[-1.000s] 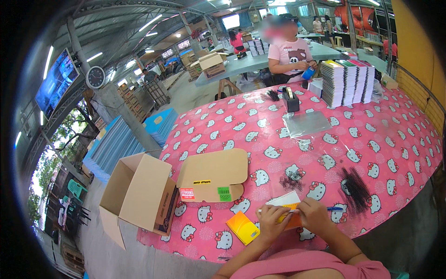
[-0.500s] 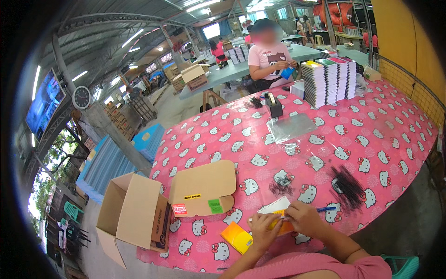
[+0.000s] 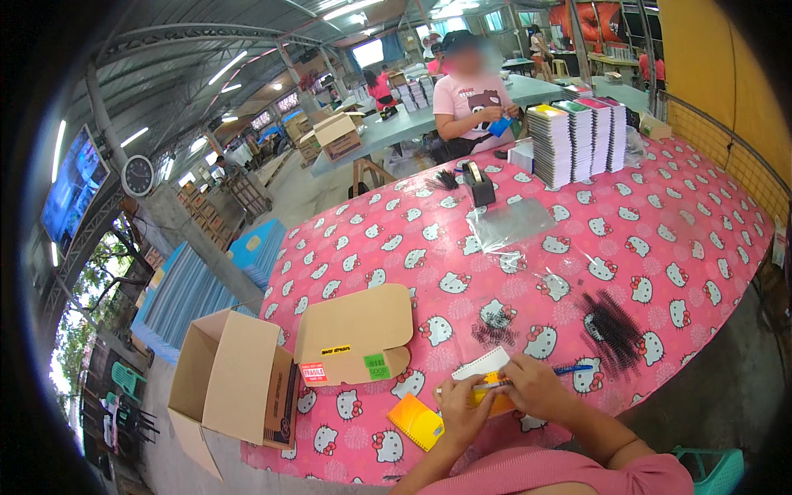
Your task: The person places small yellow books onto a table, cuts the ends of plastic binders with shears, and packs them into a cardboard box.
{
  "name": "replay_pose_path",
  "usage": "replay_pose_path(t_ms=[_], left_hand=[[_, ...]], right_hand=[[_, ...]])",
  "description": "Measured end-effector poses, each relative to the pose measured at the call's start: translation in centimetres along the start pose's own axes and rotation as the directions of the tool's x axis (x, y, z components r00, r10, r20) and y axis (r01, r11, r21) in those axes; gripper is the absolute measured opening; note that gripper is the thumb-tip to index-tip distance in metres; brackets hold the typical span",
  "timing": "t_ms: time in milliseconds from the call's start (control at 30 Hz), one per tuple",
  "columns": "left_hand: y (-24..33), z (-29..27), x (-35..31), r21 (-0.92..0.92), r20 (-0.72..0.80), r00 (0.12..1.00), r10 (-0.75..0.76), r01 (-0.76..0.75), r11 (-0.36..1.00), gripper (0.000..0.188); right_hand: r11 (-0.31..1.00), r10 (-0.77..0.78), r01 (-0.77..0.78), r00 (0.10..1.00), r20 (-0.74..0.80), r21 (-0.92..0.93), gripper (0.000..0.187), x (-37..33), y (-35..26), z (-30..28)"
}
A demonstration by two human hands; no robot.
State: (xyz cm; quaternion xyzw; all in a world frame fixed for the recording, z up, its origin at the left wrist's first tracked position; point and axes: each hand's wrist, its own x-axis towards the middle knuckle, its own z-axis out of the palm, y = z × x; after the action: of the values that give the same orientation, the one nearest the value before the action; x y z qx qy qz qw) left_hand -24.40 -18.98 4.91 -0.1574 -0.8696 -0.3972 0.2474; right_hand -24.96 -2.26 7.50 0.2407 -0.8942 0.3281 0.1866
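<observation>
Both my hands are at the near edge of the pink patterned table, on a small notebook with white pages (image 3: 487, 363) and a yellow-orange cover. My left hand (image 3: 464, 410) grips its near left side with bent fingers. My right hand (image 3: 538, 388) pinches the bound edge from the right, its fingertips close to the left ones. What the fingertips do at the binding is partly hidden. A blue pen (image 3: 575, 370) sticks out beyond my right hand; whether it touches the hand I cannot tell. Left of my left hand lies another yellow-orange spiral notebook (image 3: 417, 421).
Heaps of thin black coils (image 3: 612, 326) lie right of centre. An open carton (image 3: 239, 379) and a flat cardboard piece (image 3: 355, 330) are at the left. Farther off are clear plastic (image 3: 516, 223), a tape dispenser (image 3: 478, 186) and notebook stacks (image 3: 577, 144); a co-worker (image 3: 474, 103) sits opposite.
The whole view has shifted slightly, moving the table a little left in the picture. My hands stay on the notebook with only small finger movements. The co-worker still handles a blue item.
</observation>
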Motion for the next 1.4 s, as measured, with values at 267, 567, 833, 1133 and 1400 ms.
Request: replay_pose_path(t_ms=[267,567,833,1133,1400], left_hand=[[-0.4,-0.7,0.0,0.094,0.054,0.998,0.029,-0.034,0.995,0.027],[-0.2,-0.3,0.2,0.044,0.112,0.994,-0.003,-0.002,0.999,0.028],[-0.1,-0.8,0.5,0.003,0.067,0.992,0.105,-0.106,0.994,0.019],[0.0,-1.0,0.5,-0.054,0.054,0.992,0.115,-0.112,0.992,0.021],[-0.1,0.1,0.6,-0.094,0.151,0.978,0.141,-0.128,0.987,0.026]], right_hand=[[0.990,-0.144,0.144,0.989,-0.044,0.005,0.012,0.9,-0.6,-0.2],[0.993,-0.109,0.105,0.991,-0.077,-0.055,0.012,0.2,0.6,0.8],[0.998,-0.055,0.055,0.997,-0.052,0.007,0.015,0.2,0.2,0.7],[0.988,-0.007,0.016,0.999,0.053,-0.155,0.014,0.3,-0.4,-2.2],[0.963,0.264,-0.110,0.580,0.771,-0.247,0.032,1.6,0.8,-1.4]])
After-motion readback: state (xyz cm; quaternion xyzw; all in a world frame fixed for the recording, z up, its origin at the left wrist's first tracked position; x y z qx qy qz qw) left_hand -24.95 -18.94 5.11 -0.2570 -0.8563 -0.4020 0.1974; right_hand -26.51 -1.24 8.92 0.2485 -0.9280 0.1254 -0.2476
